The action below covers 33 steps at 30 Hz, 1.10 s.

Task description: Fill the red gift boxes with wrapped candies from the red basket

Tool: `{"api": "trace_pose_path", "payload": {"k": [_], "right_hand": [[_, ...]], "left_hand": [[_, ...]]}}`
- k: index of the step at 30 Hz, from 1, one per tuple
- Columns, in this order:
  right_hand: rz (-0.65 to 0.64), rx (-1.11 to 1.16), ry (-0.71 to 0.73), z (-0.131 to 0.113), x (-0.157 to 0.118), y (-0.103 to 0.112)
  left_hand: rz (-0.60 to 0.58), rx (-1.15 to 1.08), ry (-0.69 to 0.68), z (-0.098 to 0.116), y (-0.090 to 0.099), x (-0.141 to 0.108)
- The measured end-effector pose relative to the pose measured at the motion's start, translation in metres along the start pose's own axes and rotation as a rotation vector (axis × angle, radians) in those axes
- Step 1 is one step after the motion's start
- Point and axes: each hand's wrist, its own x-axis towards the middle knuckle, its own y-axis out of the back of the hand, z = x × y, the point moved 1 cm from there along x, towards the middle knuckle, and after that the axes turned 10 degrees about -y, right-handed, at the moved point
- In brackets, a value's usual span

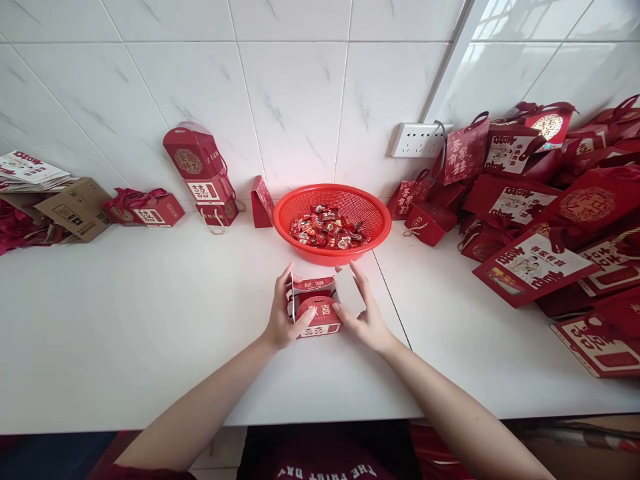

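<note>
A small red gift box (320, 325) with white and red lettering stands on the white table in front of me, its top and side flaps unfolded. My left hand (286, 313) holds its left side, thumb on the front panel and fingers behind the left flap. On the right, my right hand (364, 313) grips the box by the white inner side of the right flap, thumb at the front corner. Just behind the box is a red plastic basket (333, 256) holding several wrapped red candies (327, 227).
Many red gift boxes (540, 263) are piled at the right. Along the tiled wall stand a stack of boxes (190, 160), a small red box (261, 202) and a power strip (419, 140). A cardboard box (77, 208) with flat cards (30, 168) is at the far left.
</note>
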Motion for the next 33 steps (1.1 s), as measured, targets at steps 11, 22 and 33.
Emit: {"api": "trace_pose_path", "payload": {"k": [11, 22, 33], "right_hand": [[-0.008, -0.043, -0.014, -0.0048, 0.0018, 0.0027], [-0.009, -0.069, 0.001, -0.002, 0.002, 0.004], [0.01, -0.109, 0.032, -0.0048, 0.002, 0.0043]], "left_hand": [[-0.083, 0.081, -0.029, 0.0012, 0.0039, 0.0017], [-0.187, 0.12, -0.044, 0.0031, 0.0058, 0.005], [-0.14, 0.037, -0.002, -0.0045, 0.0046, 0.0008]]}}
